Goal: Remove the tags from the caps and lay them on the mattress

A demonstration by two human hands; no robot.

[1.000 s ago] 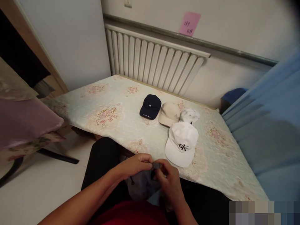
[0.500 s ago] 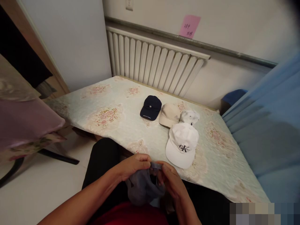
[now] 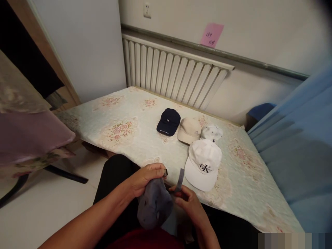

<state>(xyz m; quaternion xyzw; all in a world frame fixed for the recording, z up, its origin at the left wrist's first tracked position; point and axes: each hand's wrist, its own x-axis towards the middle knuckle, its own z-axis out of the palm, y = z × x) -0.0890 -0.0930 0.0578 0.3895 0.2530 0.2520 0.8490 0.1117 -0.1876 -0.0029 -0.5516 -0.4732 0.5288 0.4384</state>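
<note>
Over my lap I hold a grey-blue cap [image 3: 154, 204] with both hands. My left hand [image 3: 145, 178] is closed on its back edge by the small buckle. The fingers of my right hand [image 3: 188, 204] pinch the loose grey strap [image 3: 179, 180], which sticks up between the hands. On the table ahead lie a white cap with a dark logo [image 3: 203, 164], a beige cap [image 3: 188, 130], a navy cap [image 3: 168, 120] and a small white patterned cap [image 3: 211, 132].
The table carries a pale floral cloth [image 3: 124, 128] and stands against a white radiator [image 3: 171, 71]. Blue fabric [image 3: 298, 145] hangs at the right. A pink cushion [image 3: 31, 135] and wooden furniture are at the left. A pink note [image 3: 211, 34] is stuck to the wall.
The strap has come free of the buckle and my hands have drawn apart. The grey-blue cap has turned so its crown shows. The view has tilted slightly upward.
</note>
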